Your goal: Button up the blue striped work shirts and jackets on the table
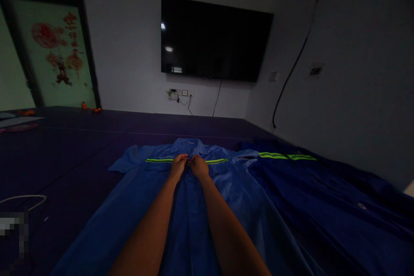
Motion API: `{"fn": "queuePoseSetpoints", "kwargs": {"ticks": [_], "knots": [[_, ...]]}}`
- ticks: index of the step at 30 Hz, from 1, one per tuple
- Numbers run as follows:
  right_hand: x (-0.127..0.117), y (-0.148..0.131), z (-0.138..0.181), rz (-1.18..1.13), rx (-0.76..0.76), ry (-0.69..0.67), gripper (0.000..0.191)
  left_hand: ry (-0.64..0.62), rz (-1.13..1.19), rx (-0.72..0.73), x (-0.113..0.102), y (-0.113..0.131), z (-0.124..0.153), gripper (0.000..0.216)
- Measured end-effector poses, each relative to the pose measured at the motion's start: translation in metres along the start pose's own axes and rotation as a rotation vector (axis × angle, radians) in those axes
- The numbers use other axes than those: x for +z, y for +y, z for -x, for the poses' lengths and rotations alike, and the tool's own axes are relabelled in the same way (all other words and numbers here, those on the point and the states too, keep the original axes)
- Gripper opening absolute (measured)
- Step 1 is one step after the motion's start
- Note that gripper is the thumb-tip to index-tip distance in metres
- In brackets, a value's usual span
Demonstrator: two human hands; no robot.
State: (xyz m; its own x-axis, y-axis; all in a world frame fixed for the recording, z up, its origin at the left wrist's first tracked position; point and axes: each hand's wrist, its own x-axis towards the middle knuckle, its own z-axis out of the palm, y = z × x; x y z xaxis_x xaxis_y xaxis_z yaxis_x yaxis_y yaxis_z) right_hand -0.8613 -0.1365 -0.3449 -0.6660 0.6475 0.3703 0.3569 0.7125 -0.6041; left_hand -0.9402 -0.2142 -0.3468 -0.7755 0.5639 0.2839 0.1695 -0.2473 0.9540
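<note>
A blue short-sleeved work shirt (139, 207) lies spread on the dark floor, its collar pointing away from me. A yellow-green stripe crosses its chest. Both my arms reach forward over it. My left hand (180, 164) pinches the front placket at the stripe, below the collar. Close beside it, my right hand (198, 165) pinches the other edge of the same placket. The fingertips of the two hands nearly meet. Whatever small part of the placket sits between them is too dark and small to make out.
A darker blue garment (310, 198) with a yellow-green stripe lies at the right, against the shirt's sleeve. A black television (216, 39) hangs on the far wall. A black cable (293, 69) runs down the right wall. Small orange objects (96, 110) lie by the door.
</note>
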Motion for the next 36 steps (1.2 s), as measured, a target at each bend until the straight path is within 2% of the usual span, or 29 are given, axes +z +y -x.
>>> {"fn": "queuePoseSetpoints", "kwargs": {"ticks": [10,16,25,36], "knots": [[-0.001,-0.001,0.002,0.002,0.005,0.013,0.012,-0.045,-0.008,0.022,0.001,0.008,0.005,0.023],[0.0,-0.001,0.002,-0.003,0.033,0.038,0.013,-0.118,-0.031,0.045,0.002,0.009,0.006,0.021],[0.001,0.0,0.001,-0.052,0.031,0.059,0.013,0.017,-0.06,0.026,0.0,0.002,0.001,0.02],[0.0,0.0,0.002,-0.104,0.026,0.068,0.01,0.039,-0.056,0.043,-0.001,-0.001,0.001,0.015]]}}
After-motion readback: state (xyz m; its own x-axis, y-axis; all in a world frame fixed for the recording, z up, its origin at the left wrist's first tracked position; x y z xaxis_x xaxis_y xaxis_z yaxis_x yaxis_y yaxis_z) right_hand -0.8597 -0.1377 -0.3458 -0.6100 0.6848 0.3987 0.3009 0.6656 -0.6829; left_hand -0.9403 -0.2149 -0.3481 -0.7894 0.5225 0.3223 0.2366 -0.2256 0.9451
